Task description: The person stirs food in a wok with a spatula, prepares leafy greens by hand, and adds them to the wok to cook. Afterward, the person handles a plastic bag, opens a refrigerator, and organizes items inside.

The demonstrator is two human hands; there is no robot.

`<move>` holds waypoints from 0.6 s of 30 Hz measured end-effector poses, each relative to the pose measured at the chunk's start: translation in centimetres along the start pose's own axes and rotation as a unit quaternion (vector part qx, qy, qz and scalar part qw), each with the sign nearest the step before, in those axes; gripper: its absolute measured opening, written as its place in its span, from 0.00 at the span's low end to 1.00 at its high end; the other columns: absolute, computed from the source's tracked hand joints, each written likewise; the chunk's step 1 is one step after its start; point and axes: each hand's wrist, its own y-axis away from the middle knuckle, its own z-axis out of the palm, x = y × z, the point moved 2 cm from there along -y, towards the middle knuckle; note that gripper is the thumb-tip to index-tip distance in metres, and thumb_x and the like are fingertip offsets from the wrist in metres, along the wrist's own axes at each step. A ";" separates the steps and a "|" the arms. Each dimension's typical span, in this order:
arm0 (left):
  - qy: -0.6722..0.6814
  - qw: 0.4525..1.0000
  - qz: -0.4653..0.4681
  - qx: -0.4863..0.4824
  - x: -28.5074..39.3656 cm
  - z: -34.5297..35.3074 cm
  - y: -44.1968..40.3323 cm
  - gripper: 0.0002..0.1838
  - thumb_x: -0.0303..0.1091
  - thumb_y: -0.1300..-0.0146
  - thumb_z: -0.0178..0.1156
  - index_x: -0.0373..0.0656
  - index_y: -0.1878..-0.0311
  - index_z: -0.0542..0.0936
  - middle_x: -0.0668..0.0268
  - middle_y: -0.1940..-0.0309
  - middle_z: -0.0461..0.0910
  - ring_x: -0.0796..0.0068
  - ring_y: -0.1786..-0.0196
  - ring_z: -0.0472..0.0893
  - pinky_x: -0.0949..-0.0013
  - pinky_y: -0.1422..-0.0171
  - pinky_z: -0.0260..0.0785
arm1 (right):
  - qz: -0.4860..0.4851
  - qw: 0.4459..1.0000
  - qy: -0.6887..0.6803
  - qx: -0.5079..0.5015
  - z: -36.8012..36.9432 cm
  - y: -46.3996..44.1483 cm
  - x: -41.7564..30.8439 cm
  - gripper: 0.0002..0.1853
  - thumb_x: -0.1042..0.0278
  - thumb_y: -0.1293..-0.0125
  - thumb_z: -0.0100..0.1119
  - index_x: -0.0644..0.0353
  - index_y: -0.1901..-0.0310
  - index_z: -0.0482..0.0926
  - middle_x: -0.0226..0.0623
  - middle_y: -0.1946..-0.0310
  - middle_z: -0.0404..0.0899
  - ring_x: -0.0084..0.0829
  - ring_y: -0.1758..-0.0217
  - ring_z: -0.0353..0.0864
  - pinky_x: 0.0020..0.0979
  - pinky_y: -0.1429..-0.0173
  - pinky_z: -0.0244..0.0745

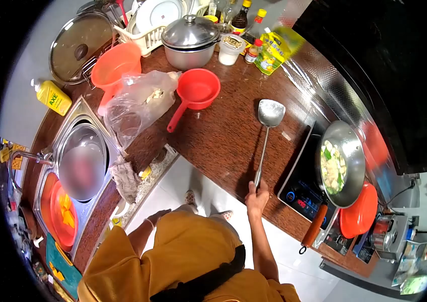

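My right hand (257, 197) is closed round the handle end of a metal spatula (271, 112), whose blade rests on the brown counter. To its right a wok (357, 161) holding pale pieces and green bits (333, 168) sits on a black induction cooker (299, 189) with lit red digits. The wok's wooden handle (315, 224) points toward the front edge. My left hand (159, 215) hangs low beside my body, near the counter's corner; its fingers are too unclear to read.
Red ladle (198, 89), plastic bag (140, 108) and lidded pot (189, 45) stand on the counter (223, 141). At left is a sink with a metal bowl (82, 161) and red basin (55, 226). A red dish (357, 214) lies beside the wok.
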 end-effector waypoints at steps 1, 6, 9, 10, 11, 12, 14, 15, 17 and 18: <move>0.007 1.000 -0.007 0.009 -0.7 0.4 0.2 0.25 0.52 0.41 0.52 0.41 0.49 0.74 0.56 0.52 0.77 0.60 0.50 0.76 0.65 0.46 0.67 | -0.024 0.999 0.020 0.014 0.3 -0.4 -0.2 0.16 0.68 0.41 0.55 0.70 0.54 0.73 0.55 0.62 0.74 0.53 0.57 0.73 0.43 0.52 0.66; 0.020 0.999 -0.025 0.032 -3.0 1.3 0.6 0.25 0.52 0.39 0.50 0.41 0.48 0.74 0.56 0.51 0.76 0.61 0.50 0.75 0.65 0.45 0.66 | -0.096 0.988 0.101 0.073 1.6 -2.6 -1.9 0.23 0.64 0.41 0.56 0.68 0.47 0.70 0.57 0.56 0.75 0.50 0.52 0.75 0.40 0.48 0.68; 0.014 0.999 -0.024 0.037 -2.9 0.8 0.1 0.25 0.52 0.39 0.49 0.41 0.48 0.74 0.56 0.51 0.76 0.62 0.50 0.75 0.65 0.45 0.65 | -0.089 0.984 0.142 0.065 1.9 -2.9 -2.0 0.23 0.67 0.39 0.53 0.65 0.43 0.67 0.56 0.54 0.72 0.54 0.51 0.71 0.44 0.48 0.66; 0.010 0.999 -0.022 0.041 -2.7 0.6 -0.2 0.25 0.51 0.39 0.49 0.41 0.48 0.74 0.57 0.51 0.76 0.62 0.50 0.75 0.65 0.45 0.65 | -0.094 0.981 0.158 0.066 1.9 -3.0 -2.2 0.23 0.67 0.39 0.53 0.65 0.43 0.66 0.55 0.56 0.72 0.54 0.53 0.71 0.45 0.48 0.65; 0.009 0.999 -0.021 0.045 -2.4 0.4 -0.2 0.25 0.51 0.38 0.49 0.41 0.48 0.74 0.57 0.51 0.76 0.62 0.49 0.75 0.65 0.45 0.65 | -0.101 0.978 0.173 0.063 2.2 -3.0 -2.4 0.23 0.67 0.39 0.53 0.65 0.42 0.66 0.54 0.57 0.72 0.54 0.54 0.71 0.46 0.49 0.65; 0.009 0.999 -0.021 0.048 -2.3 0.2 -0.1 0.25 0.51 0.38 0.48 0.41 0.48 0.74 0.57 0.51 0.76 0.62 0.49 0.75 0.66 0.45 0.65 | -0.104 0.974 0.191 0.063 2.5 -2.9 -2.1 0.25 0.68 0.40 0.54 0.64 0.41 0.64 0.51 0.62 0.69 0.52 0.57 0.69 0.46 0.53 0.64; 0.003 0.998 -0.020 0.053 -1.8 -0.2 -0.6 0.25 0.51 0.38 0.48 0.41 0.48 0.74 0.57 0.51 0.76 0.63 0.49 0.75 0.66 0.44 0.64 | -0.119 0.964 0.226 0.074 2.5 -2.4 -2.3 0.28 0.67 0.41 0.56 0.64 0.40 0.62 0.51 0.60 0.63 0.49 0.57 0.64 0.44 0.54 0.62; -0.001 0.998 -0.018 0.053 -1.4 -0.5 -0.9 0.25 0.51 0.37 0.47 0.41 0.48 0.74 0.57 0.51 0.76 0.63 0.49 0.75 0.66 0.44 0.64 | -0.123 0.960 0.241 0.072 1.9 -1.9 -3.3 0.28 0.66 0.41 0.57 0.64 0.40 0.62 0.52 0.58 0.62 0.48 0.57 0.63 0.43 0.54 0.62; -0.009 0.999 -0.015 0.052 -0.7 -0.9 -1.5 0.25 0.51 0.37 0.47 0.41 0.47 0.74 0.57 0.50 0.76 0.63 0.49 0.74 0.66 0.44 0.64 | -0.164 0.955 0.236 0.077 1.1 -0.7 -4.1 0.30 0.65 0.42 0.58 0.62 0.39 0.61 0.52 0.58 0.62 0.50 0.54 0.62 0.44 0.49 0.60; -0.011 0.999 -0.012 0.051 -0.4 -1.0 -1.7 0.25 0.51 0.37 0.46 0.41 0.47 0.74 0.57 0.50 0.76 0.63 0.49 0.74 0.66 0.44 0.64 | -0.205 0.949 0.227 0.074 0.5 0.4 -4.8 0.28 0.67 0.42 0.58 0.62 0.40 0.63 0.52 0.59 0.63 0.49 0.54 0.63 0.43 0.50 0.60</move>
